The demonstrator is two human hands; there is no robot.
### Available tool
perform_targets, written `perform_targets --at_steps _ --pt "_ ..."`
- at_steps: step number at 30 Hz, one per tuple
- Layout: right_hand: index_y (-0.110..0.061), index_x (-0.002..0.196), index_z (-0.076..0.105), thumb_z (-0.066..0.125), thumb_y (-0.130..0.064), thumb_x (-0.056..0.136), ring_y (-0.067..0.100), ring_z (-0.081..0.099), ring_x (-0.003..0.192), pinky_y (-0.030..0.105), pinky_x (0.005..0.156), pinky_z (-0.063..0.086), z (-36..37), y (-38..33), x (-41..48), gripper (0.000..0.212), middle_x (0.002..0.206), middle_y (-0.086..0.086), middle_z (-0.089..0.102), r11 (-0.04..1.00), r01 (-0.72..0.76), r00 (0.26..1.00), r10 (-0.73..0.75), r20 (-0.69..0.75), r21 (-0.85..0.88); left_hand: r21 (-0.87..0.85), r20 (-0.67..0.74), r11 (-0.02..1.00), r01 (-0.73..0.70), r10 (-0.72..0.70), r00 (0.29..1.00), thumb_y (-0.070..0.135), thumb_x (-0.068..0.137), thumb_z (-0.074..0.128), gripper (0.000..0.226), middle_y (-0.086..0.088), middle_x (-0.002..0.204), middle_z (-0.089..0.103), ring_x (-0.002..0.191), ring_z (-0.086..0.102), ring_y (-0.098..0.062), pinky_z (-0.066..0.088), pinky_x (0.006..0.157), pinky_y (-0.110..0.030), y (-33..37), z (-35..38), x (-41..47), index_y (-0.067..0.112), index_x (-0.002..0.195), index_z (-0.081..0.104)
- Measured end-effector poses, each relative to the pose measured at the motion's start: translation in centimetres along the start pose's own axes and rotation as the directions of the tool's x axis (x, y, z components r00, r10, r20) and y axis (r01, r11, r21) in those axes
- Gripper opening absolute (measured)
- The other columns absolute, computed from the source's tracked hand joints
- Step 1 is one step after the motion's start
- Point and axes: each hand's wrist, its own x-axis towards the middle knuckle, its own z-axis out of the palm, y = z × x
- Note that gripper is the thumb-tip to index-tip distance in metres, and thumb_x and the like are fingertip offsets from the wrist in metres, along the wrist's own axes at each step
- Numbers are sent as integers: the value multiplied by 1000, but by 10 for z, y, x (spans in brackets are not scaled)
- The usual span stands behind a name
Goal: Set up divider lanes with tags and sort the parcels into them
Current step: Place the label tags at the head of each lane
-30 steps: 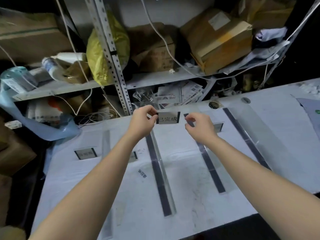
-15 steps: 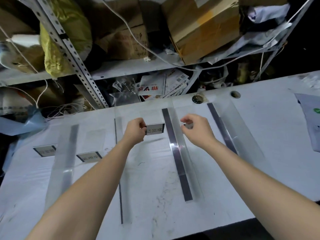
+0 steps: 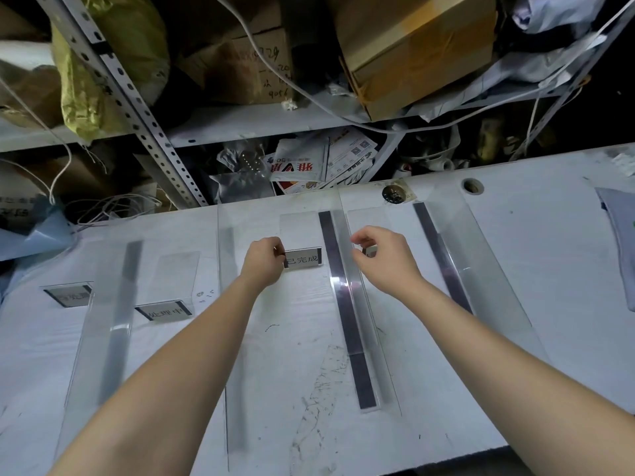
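Divider lanes run front to back on the white tabletop (image 3: 536, 304), marked off by clear plastic strips with dark bases: the left divider (image 3: 117, 314), a second divider (image 3: 227, 255) seen nearly edge-on, the middle divider (image 3: 345, 304) and the right divider (image 3: 443, 262). In the lane between the second and middle dividers stands the middle tag (image 3: 304, 258), a small sign with printed characters, near the far end of the lane and just beside the middle divider. The left hand (image 3: 264, 262) pinches the left end of this tag between thumb and curled fingers. The right hand (image 3: 381, 261) is across the middle divider, in the next lane, its fingers curled and its thumb and forefinger closed on a small tag (image 3: 370, 251) that is mostly hidden behind the hand. Two more signs stand farther left: the far-left tag (image 3: 70, 297) beyond the left divider and the second tag (image 3: 165, 312) in the lane to that divider's right. A grey parcel (image 3: 620, 255) lies at the right edge of the tabletop, well apart from the lanes. Behind the tabletop a metal shelf (image 3: 240, 127) holds cardboard boxes (image 3: 412, 53), a yellow bag (image 3: 103, 63) and loose cables.
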Motion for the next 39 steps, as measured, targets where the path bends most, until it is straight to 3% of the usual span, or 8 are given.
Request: perform_targets --at_steps 4,9,13,19,26,32,36,39 --pt "-16 110 72 65 -10 92 11 62 100 28 89 52 8 -9 1 20 101 -10 66 1000 15 1000 -14 17 -5 -25 -9 1000 9 -9 1000 1 93 56 15 -11 90 71 76 55 -23 36 57 -26 -2 -4 -2 3 96 71" --pt "-15 113 72 66 -11 92 9 61 101 22 83 45 23 -27 1 22 105 -8 67 999 46 998 -46 53 -16 -75 -8 997 -26 26 1000 16 98 58 24 -3 95 67 79 59 -21 42 63 -26 1 -32 -22 8 118 67" --pt "-18 111 72 67 -13 91 10 63 99 30 88 53 38 -49 -1 21 105 -8 69 996 93 993 -92 79 -11 -84 -29 993 -82 79 996 19 98 58 23 -1 102 69 86 65 -20 46 65 -26 -1 -62 -55 15 119 66" --pt "-18 112 73 67 -12 91 12 64 103 33 93 54 66 -104 -13 23 110 -4 71 988 154 978 -156 138 30 -21 -155 996 -92 87 984 17 97 60 23 1 99 71 90 65 -18 54 82 -32 -26 -127 -108 15 118 67" --pt "-21 116 71 69 -18 92 11 62 106 35 97 53 117 -196 -55 25 112 -7 68 951 309 928 -299 221 -14 182 -273 983 37 15 962 26 95 62 30 -2 118 71 112 63 -23 52 92 -39 -108 -216 -195 19 124 65" --pt "-22 122 69 70 -24 91 12 61 112 31 94 49 189 -306 -122 31 118 -7 68 902 431 865 -404 298 -28 288 -415 943 166 -34 909 36 94 62 33 2 120 68 111 61 -22 54 88 -40 -195 -316 -292 23 125 64" --pt "-19 121 70 71 -21 90 13 61 108 29 93 48 238 -384 -169 31 113 -6 67 878 479 835 -457 307 6 243 -483 943 226 -84 871 38 91 65 35 2 115 68 110 63 -23 54 86 -39 -257 -382 -357 25 123 66" --pt "-21 116 69 74 -22 89 11 62 103 27 92 48 277 -438 -201 28 108 -7 68 861 498 809 -503 303 103 111 -559 950 292 -183 809 40 89 66 35 4 114 69 109 65 -22 55 89 -40 -301 -419 -402 26 121 67"
